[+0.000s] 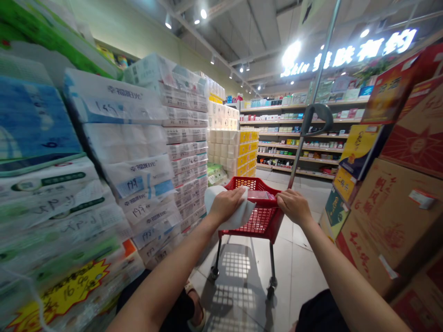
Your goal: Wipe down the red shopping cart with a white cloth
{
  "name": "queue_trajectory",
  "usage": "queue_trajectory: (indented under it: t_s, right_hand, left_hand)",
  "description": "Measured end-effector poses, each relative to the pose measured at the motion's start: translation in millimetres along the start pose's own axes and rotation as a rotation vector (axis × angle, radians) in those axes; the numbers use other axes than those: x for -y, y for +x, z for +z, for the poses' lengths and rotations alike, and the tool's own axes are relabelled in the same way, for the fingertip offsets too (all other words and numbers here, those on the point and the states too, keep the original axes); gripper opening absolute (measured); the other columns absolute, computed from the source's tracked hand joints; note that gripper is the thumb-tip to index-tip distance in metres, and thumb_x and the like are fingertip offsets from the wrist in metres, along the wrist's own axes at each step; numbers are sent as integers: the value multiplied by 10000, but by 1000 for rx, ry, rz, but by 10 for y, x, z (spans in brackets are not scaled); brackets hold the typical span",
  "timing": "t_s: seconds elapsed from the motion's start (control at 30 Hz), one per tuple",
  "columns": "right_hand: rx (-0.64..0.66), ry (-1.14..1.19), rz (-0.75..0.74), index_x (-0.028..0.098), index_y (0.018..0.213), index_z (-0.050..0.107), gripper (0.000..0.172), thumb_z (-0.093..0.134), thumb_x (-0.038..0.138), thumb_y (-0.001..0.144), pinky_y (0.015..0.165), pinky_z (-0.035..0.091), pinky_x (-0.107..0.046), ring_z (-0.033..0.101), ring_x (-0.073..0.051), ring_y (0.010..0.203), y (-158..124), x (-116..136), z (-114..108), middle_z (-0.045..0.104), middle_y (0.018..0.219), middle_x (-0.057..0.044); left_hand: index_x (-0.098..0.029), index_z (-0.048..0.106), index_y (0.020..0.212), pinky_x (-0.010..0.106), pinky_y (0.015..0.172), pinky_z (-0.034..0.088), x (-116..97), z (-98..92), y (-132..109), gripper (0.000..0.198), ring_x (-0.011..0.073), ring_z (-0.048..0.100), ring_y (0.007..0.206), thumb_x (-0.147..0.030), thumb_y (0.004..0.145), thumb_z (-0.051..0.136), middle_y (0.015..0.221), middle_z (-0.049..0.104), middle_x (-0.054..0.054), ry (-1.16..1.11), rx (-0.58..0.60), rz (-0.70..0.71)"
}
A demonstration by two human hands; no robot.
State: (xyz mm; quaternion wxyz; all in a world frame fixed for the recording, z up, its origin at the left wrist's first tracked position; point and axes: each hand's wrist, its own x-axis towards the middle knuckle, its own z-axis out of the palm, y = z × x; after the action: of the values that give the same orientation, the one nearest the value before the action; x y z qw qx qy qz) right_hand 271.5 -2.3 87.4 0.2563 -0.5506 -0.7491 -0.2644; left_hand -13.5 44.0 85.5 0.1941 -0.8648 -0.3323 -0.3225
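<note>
A red plastic shopping cart (261, 223) on dark legs with casters stands in front of me. My left hand (227, 205) is closed over a white sheet (226, 223), paper or thin cloth, which drapes over the left side of the cart's near rim. My right hand (292, 206) wraps round the right end of the cart's handle bar. A pink, clear-wrapped item (259, 195) lies in the basket. Just beyond my right hand a grey metal pole (297, 161) with a looped grey grip (316, 120) rises at a slant; its lower end is hidden.
High stacks of wrapped tissue packs (133, 152) line the left side, with paper rolls (224, 150) farther on. Cardboard cartons (387, 207) crowd the right. Product shelves (297, 147) cross the back. A tiled aisle (299, 263) runs between the stacks.
</note>
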Motion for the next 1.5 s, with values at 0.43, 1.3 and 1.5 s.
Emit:
queue_trajectory:
  t_s: [0.43,1.3,1.5]
  right_hand:
    - [52,376,186,371,1382,417,487,275,541,948,893,483,-410,527,-243,1211,335,221,-12,439,1448,-3]
    - [234,-3,266,307,1297,548,546,235,584,946,846,399,-413,613,-261,989,403,220,68,670,1140,-82]
    - [50,15,145,242,1147,626,466,236,443,990,939,332,-417,566,-247,1070,602,958,208,672,1121,-98]
  left_hand:
    - [-168,486,1326,394,1098,349,-393,294,263,382,216,480,1274,-292,992,347,1377,519,115,-115,-75,-109]
    - [-187,649,896,350,800,397,-104,231,383,504,214,651,811,-462,991,238,855,707,73,33,75,-307]
    - [-140,621,964,353,779,394,-89,240,351,400,218,650,769,-303,983,256,815,692,96,100,62,-326]
